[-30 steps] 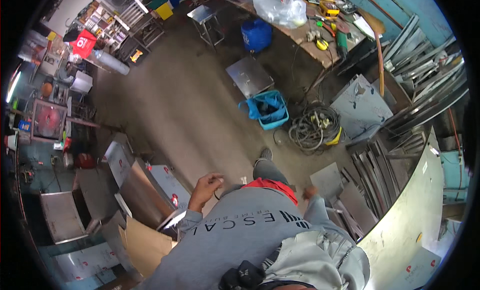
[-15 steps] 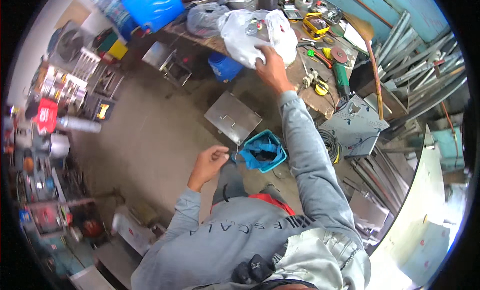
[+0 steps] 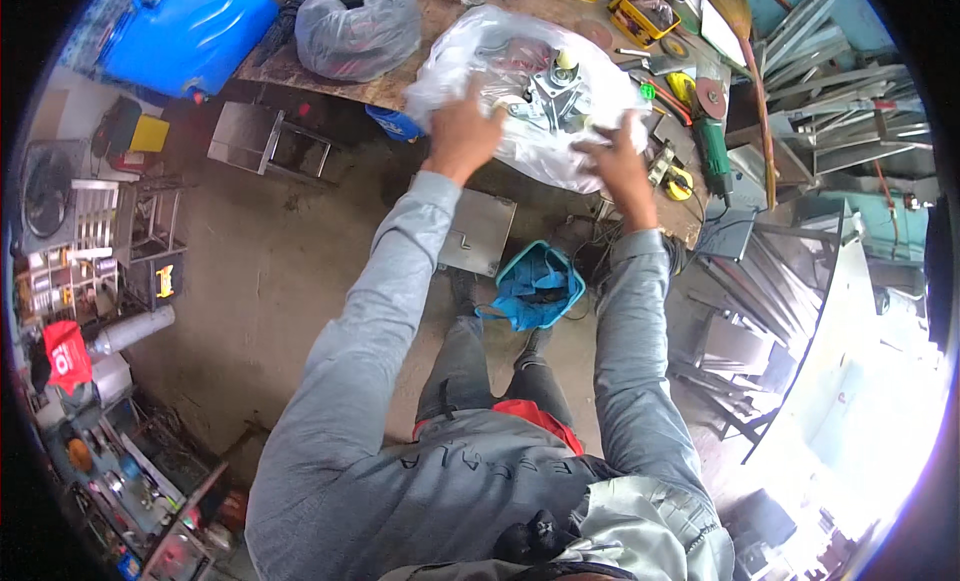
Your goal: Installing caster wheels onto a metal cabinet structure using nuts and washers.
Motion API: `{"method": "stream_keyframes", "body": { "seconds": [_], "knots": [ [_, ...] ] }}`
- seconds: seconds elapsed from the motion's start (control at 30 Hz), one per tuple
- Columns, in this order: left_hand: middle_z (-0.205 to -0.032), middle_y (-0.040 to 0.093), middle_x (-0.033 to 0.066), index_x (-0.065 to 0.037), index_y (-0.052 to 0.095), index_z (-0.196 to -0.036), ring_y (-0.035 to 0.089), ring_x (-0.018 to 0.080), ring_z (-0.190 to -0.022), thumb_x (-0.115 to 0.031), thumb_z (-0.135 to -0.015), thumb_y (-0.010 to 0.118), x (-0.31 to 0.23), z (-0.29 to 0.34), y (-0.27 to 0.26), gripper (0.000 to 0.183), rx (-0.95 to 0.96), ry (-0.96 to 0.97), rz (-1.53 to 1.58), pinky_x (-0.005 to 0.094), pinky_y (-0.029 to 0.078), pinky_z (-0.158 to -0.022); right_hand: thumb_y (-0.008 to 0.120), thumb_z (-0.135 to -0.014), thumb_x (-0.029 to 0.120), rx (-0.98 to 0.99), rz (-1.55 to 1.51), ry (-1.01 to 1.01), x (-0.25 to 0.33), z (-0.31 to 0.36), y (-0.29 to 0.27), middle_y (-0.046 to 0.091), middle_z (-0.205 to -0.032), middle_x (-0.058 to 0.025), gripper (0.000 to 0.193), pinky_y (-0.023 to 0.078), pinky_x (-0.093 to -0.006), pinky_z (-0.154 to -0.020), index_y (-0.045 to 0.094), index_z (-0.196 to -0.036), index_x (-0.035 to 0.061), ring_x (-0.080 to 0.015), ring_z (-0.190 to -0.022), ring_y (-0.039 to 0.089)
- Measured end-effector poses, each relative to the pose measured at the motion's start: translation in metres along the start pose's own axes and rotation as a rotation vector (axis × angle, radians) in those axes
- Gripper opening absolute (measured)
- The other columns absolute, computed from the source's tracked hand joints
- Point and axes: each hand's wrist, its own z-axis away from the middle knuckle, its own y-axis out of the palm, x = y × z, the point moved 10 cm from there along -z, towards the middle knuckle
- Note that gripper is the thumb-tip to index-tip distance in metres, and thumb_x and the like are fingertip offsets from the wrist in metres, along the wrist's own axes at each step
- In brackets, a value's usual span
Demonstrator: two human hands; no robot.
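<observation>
On the workbench in front of me, a translucent white plastic bag (image 3: 565, 171) lies spread wide at the top. Inside it are shiny metal parts (image 3: 555, 96) with plates and pale wheels, which look like casters. My left hand (image 3: 465, 136) is closed on the bag's near left edge, its fingertips partly hidden by the hand. At the near right edge, my right hand (image 3: 622, 171) touches the plastic with its fingers apart.
A second tied plastic bag (image 3: 358, 31) and a blue jerrycan (image 3: 185, 31) stand left on the bench. Right of the open bag lie a green angle grinder (image 3: 712, 146) and a yellow tape measure (image 3: 679, 184). Below sits a turquoise basket (image 3: 578, 299) near my feet.
My left hand has risen from my waist to the bag's left edge. The bag has been spread, showing the metal parts. My right hand has moved right, and my view has shifted.
</observation>
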Motion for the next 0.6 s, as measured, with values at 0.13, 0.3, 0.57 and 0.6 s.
{"method": "stream_keyframes", "body": {
  "seconds": [0.13,0.3,0.57,0.6],
  "knots": [
    [-0.142,0.061,0.0397,0.002,0.045,-0.162,0.064,0.0564,-0.127,-0.033,-0.09,0.082,0.051,-0.001,-0.005,0.088,-0.137,-0.086,0.124,0.0591,0.052,-0.109,0.073,-0.098,0.011,-0.311,-0.547,0.008,0.006,-0.012,-0.031,0.071,-0.132,-0.0286,0.104,0.065,-0.046,-0.088,0.001,-0.172,-0.0049,-0.0366,-0.101,0.079],
    [-0.132,0.066,0.0248,-0.01,0.057,-0.157,0.06,0.0458,-0.124,-0.031,-0.078,0.09,-0.029,0.002,0.0,0.088,-0.193,0.145,-0.166,0.0594,0.049,-0.103,0.072,-0.094,0.009,-0.598,0.312,-0.308,0.138,0.035,0.007,0.076,-0.085,-0.0174,0.067,0.06,-0.0424,-0.075,0.048,-0.156,0.0003,-0.0272,-0.082,0.077],
    [-0.129,0.073,0.0162,-0.021,0.073,-0.134,0.067,0.0407,-0.119,-0.027,-0.069,0.094,0.006,-0.064,0.125,0.069,-0.001,0.336,-0.123,0.0581,0.048,-0.098,0.088,-0.087,0.04,-0.228,0.807,-0.07,0.05,-0.094,0.054,0.06,-0.147,-0.0368,0.081,0.053,-0.0528,-0.113,0.055,-0.15,0.0014,-0.0471,-0.135,0.064],
    [-0.129,0.073,0.0162,-0.021,0.073,-0.134,0.067,0.0407,-0.119,-0.027,-0.069,0.094,-0.002,-0.068,0.12,0.069,0.005,0.35,-0.108,0.0581,0.048,-0.098,0.093,-0.082,0.05,-0.195,0.718,0.039,0.023,-0.1,0.028,0.056,-0.151,-0.0389,0.093,0.052,-0.0527,-0.115,0.055,-0.152,0.0007,-0.048,-0.139,0.061]
  ]
}}
